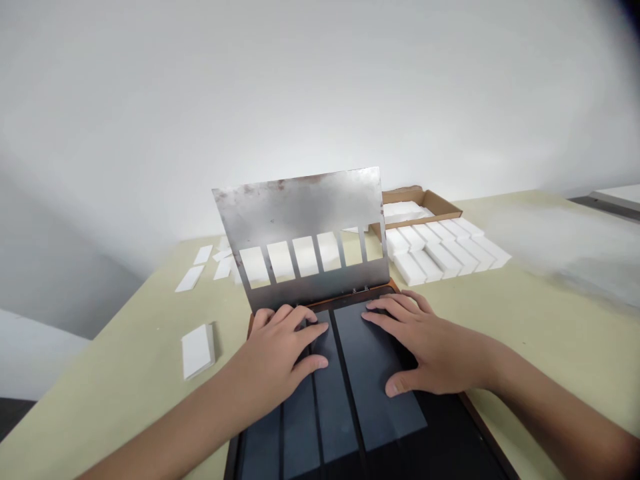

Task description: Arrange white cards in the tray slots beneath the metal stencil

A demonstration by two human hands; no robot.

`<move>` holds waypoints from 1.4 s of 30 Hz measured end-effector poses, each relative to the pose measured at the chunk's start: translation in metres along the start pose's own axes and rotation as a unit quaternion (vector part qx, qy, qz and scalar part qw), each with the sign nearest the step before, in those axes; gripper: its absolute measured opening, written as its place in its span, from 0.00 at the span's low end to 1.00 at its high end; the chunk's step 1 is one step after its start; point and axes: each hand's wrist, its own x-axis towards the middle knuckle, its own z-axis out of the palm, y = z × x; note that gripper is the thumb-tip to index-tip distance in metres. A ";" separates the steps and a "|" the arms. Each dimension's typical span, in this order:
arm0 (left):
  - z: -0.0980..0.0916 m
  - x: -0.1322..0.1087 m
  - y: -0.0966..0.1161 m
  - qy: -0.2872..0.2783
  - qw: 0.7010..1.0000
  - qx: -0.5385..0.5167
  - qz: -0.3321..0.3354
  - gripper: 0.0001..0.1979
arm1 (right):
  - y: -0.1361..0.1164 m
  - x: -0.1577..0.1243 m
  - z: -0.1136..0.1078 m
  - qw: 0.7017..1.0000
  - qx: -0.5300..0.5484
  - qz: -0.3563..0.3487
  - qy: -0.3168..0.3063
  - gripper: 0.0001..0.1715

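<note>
Both hands rest on a black board with an orange edge, where dark grey strips lie side by side. My left hand (290,340) has its fingers spread over the left strips (337,407), fingertips near their upper ends. My right hand (425,340) lies with fingers stretched on the wide dark grey sheet (373,373), thumb on its right part. From the board's far edge a metal plate (305,210) with a row of rectangular cutouts stands up on hinges, leaning back. The black board (450,440) shows bare at the lower right.
Stacks of white cards (445,250) stand right of the plate, before a cardboard box (440,203) holding more white pieces. A small white stack (197,350) sits left of my hand, and loose white cards (190,278) lie farther back on the pale yellow table (125,373).
</note>
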 end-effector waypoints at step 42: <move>0.003 -0.013 0.034 -0.041 0.992 0.018 0.120 0.25 | 0.007 0.004 -0.002 0.999 0.020 0.017 -0.034 0.62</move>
